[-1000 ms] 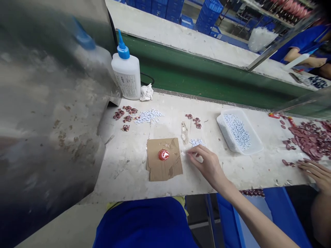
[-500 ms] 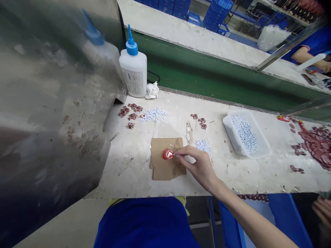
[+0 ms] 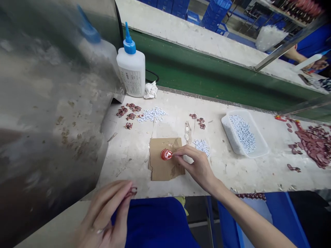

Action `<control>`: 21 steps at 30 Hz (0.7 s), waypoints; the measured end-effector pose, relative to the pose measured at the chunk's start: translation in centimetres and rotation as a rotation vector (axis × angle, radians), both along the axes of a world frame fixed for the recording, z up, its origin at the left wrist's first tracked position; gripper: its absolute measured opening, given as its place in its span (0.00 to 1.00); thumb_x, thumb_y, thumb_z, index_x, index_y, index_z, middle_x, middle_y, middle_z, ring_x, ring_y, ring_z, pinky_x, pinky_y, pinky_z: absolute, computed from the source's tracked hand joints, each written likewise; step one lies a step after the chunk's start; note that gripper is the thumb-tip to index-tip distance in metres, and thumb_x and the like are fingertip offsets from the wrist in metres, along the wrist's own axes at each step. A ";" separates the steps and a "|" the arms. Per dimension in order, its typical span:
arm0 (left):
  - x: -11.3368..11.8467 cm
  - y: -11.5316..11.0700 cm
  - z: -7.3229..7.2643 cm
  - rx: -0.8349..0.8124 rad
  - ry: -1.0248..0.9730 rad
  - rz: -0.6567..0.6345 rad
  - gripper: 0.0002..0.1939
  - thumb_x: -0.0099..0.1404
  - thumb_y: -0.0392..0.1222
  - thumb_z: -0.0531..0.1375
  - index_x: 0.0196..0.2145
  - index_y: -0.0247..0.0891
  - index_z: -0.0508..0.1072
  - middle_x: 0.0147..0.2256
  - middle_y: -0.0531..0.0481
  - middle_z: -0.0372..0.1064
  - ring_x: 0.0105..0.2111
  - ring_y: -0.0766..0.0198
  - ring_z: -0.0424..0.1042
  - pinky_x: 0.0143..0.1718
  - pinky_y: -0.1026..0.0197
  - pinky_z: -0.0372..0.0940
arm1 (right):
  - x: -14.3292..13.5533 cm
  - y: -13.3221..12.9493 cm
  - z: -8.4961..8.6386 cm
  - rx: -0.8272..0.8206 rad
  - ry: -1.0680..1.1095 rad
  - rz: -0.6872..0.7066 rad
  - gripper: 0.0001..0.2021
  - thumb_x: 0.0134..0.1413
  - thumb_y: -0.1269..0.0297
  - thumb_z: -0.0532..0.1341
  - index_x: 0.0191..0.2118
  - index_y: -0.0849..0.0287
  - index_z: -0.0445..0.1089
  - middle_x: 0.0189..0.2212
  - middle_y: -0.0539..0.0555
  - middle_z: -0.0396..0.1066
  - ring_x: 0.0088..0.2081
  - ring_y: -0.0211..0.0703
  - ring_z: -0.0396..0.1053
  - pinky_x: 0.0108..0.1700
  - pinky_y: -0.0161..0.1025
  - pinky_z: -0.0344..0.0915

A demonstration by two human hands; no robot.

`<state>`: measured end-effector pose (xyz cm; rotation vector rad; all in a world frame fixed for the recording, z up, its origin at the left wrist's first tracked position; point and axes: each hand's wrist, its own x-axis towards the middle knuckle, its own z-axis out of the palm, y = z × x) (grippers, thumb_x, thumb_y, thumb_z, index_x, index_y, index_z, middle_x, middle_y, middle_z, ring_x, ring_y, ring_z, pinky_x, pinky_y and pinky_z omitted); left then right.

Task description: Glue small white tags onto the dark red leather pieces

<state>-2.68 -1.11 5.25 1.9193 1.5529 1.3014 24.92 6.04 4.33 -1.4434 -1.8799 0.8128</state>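
A small round red dish (image 3: 166, 154) with a shiny surface sits on a piece of brown cardboard (image 3: 160, 170). My right hand (image 3: 198, 165) is closed in a pinch at the dish's right rim; whatever thin thing is between its fingertips is too small to make out. Low on the left, my left hand (image 3: 111, 213) pinches a small dark brown curved piece (image 3: 133, 190) between thumb and fingers, in front of the table edge. Small white-and-blue bits (image 3: 201, 147) lie in a pile just beyond my right hand.
Brown piece clusters (image 3: 129, 116) and more white-and-blue bits (image 3: 152, 114) lie back left, near a white glue bottle (image 3: 131, 74) and crumpled tissue (image 3: 150, 90). A plastic tub (image 3: 261, 148) of bits stands right, brown discs (image 3: 314, 143) beyond. A metal panel (image 3: 51, 103) walls the left.
My left hand has come into view at the lower left with a small brown piece in its fingers. My right hand stays at the red dish; the view has shifted slightly.
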 end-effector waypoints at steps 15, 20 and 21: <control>4.5 3.0 1.3 -0.117 -0.164 -0.204 0.16 0.64 0.27 0.66 0.46 0.43 0.77 0.42 0.56 0.77 0.41 0.73 0.78 0.46 0.72 0.74 | -2.6 -2.4 4.7 -0.127 0.428 -0.059 0.07 0.58 0.73 0.68 0.37 0.53 0.79 0.35 0.51 0.81 0.37 0.42 0.79 0.40 0.41 0.77; 4.7 2.9 1.6 -0.134 -0.190 -0.219 0.12 0.65 0.31 0.67 0.43 0.46 0.78 0.40 0.60 0.79 0.37 0.75 0.79 0.44 0.76 0.75 | -3.5 -3.2 6.0 -0.146 0.490 0.006 0.08 0.60 0.74 0.67 0.41 0.52 0.80 0.39 0.52 0.82 0.42 0.43 0.80 0.44 0.43 0.77; 4.7 2.9 1.6 -0.142 -0.205 -0.221 0.12 0.65 0.31 0.67 0.43 0.46 0.78 0.40 0.60 0.79 0.37 0.75 0.79 0.44 0.76 0.75 | -3.6 -3.2 6.0 -0.157 0.491 0.008 0.08 0.61 0.73 0.67 0.41 0.52 0.80 0.39 0.52 0.82 0.41 0.43 0.80 0.43 0.43 0.77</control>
